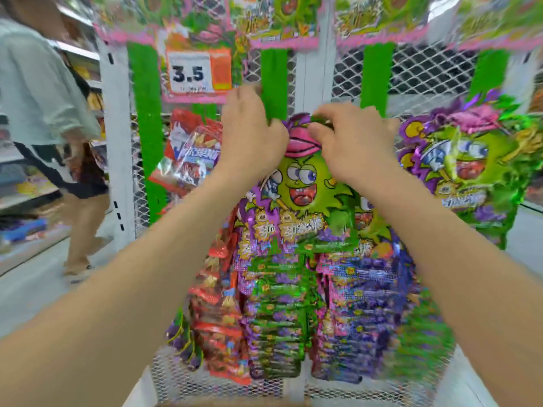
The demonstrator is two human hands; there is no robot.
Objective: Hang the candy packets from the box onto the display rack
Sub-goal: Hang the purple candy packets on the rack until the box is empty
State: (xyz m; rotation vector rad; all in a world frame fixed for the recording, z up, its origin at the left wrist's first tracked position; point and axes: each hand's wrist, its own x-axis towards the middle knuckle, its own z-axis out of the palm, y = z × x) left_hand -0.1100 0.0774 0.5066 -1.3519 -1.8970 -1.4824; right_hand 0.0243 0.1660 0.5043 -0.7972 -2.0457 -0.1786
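A candy packet (305, 186) with a green cartoon face and a pink cap hangs against the white mesh display rack (411, 71). My left hand (252, 133) grips its top left corner with curled fingers. My right hand (349, 139) pinches the packet's top edge from the right, beside a green hanging strip (274, 80). Below, rows of purple and green packets (293, 289) hang down the rack. The box is not in view.
A price tag reading 3.5 (194, 71) hangs at upper left. Red packets (191, 160) hang left of my hands, more green-faced packets (467, 168) to the right. A person (50, 113) stands in the aisle at left, beside store shelves (20, 183).
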